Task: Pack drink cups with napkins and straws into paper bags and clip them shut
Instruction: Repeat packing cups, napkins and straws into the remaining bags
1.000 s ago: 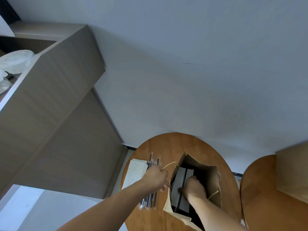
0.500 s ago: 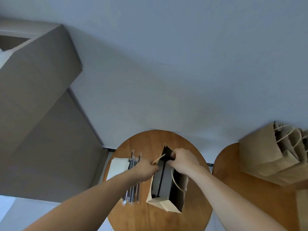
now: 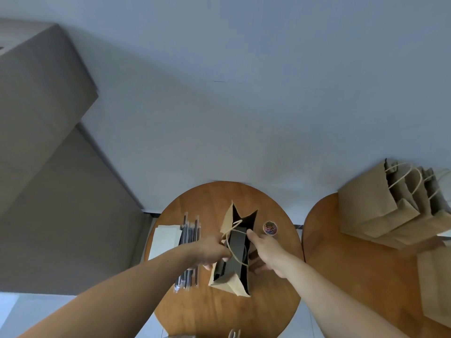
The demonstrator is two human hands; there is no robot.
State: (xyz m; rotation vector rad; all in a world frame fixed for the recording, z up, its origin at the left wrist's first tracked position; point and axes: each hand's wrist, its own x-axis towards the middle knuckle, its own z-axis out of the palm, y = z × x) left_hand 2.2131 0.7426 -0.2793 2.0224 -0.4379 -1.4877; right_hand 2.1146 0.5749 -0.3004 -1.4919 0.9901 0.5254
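From the head view, the brown paper bag (image 3: 229, 281) stands open-mouthed near the middle of the round wooden surface (image 3: 219, 313), and I have a hand on either side of it. My left hand (image 3: 212, 250) has its fingers curled round the bag's left wall just below the twine handle (image 3: 231, 242), which I take to be there to stop the light paper sliding or tipping. My right hand (image 3: 264, 247) lies against the right wall with the thumb tip up at the rim and the fingers fairly straight along the paper. Whether it pinches the edge or only presses it I cannot tell. Held like this, the mouth is spread for loading or checking, not yet folded for clipping. Inside I see only dark shapes, so I cannot say whether a cup is in there. The supplies sit within easy reach of the bag: wrapped straws (image 3: 189, 242) lie in a bundle just to its left, touching a stack of white napkins (image 3: 166, 240) further left, and a small round tub of coloured paper clips (image 3: 270, 227) stands just beside my right thumb. Well apart, on the second surface (image 3: 341, 264) to the right, more paper bags (image 3: 366, 208) lean together, likely set aside out of the working area
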